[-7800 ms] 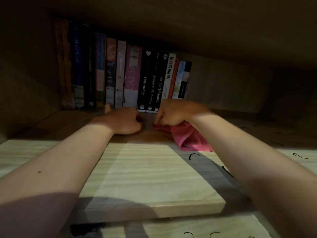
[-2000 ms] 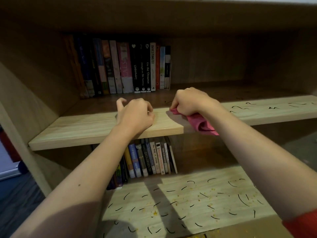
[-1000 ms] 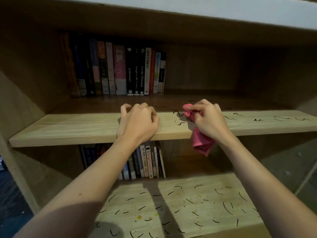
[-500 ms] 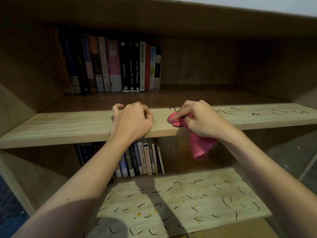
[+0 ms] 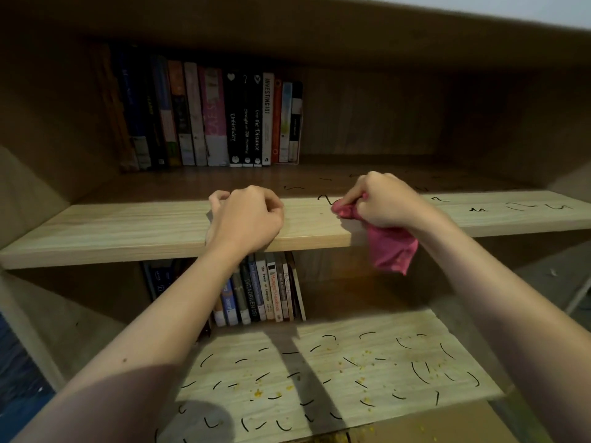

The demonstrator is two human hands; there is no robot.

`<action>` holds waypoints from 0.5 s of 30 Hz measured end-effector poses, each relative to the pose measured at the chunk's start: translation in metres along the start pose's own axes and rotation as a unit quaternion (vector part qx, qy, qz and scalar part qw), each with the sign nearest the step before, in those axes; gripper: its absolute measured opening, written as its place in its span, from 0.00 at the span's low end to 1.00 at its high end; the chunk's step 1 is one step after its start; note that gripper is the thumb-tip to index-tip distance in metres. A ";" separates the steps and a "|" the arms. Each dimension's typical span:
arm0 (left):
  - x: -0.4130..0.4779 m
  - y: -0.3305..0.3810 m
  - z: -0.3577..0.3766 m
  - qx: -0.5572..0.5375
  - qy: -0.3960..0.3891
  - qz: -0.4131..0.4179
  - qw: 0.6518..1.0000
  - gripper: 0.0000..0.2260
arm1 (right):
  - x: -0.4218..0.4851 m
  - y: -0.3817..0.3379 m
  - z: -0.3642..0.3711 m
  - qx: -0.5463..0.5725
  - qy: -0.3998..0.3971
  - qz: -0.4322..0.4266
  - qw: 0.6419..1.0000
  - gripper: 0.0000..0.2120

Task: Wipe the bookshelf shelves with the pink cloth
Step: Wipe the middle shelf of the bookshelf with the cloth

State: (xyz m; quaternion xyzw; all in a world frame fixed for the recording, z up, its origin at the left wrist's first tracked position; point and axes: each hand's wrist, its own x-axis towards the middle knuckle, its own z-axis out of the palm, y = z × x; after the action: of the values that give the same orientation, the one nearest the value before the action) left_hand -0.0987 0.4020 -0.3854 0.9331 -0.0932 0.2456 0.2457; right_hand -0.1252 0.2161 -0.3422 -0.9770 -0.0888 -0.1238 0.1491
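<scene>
Head view: fingers of our right hand point(image 5: 388, 199), bunched around the pink cloth point(image 5: 391, 249), have slid it rightward along the middle shelf point(image 5: 128, 227), away from our left hand point(image 5: 246, 219), which hooks its front edge; black marks point(image 5: 479, 208) further right still need wiping.

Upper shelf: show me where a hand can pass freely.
Free: the upper shelf right of the books, bearing only black marks; also its front strip left of the left hand. Crowded: books back left; right hand with pink cloth mid-front.
</scene>
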 end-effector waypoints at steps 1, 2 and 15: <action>0.002 -0.001 0.000 -0.018 -0.002 -0.015 1.000 0.10 | 0.003 -0.005 0.004 -0.021 0.006 -0.001 1.000 0.16; 0.003 -0.001 0.001 -0.031 -0.004 -0.029 0.999 0.10 | 0.004 -0.012 0.009 -0.035 0.012 -0.018 0.999 0.17; 0.003 -0.009 -0.008 -0.096 -0.021 -0.041 0.994 0.11 | 0.000 -0.032 0.016 0.018 0.005 -0.076 0.997 0.12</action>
State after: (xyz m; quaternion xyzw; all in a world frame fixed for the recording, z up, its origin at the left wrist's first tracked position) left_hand -0.0970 0.4139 -0.3820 0.9131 -0.0834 0.2057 0.3422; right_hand -0.1286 0.2512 -0.3488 -0.9640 -0.1643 -0.1378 0.1570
